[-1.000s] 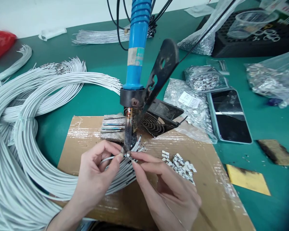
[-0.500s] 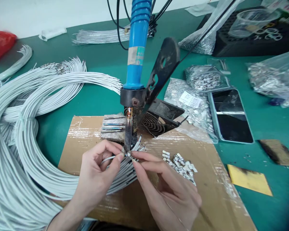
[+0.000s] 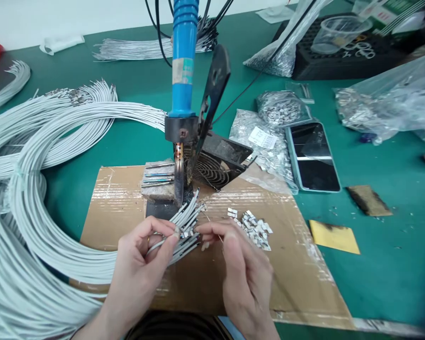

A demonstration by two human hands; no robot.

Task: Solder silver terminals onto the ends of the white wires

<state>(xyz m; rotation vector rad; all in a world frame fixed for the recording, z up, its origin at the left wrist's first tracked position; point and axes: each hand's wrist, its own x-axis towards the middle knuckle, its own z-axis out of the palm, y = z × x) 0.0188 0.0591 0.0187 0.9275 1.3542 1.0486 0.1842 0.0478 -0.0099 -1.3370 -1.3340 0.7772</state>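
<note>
My left hand pinches the end of one white wire between thumb and forefinger, over a fan of white wire ends on the taped cardboard sheet. My right hand is closed just to the right, thumb and forefinger pinched on something thin that I cannot make out. Both hands sit a little below the tip of the blue-handled soldering iron, which stands upright in its black stand. A small heap of metal terminals lies right of my right hand.
Large coils of white wire fill the left of the green table. Bags of metal parts, a phone, a yellow pad, a brown pad and a black tray lie to the right.
Both hands have drawn back from the iron tip toward me, taking the wire end with them. The view has shifted, so everything sits further left.
</note>
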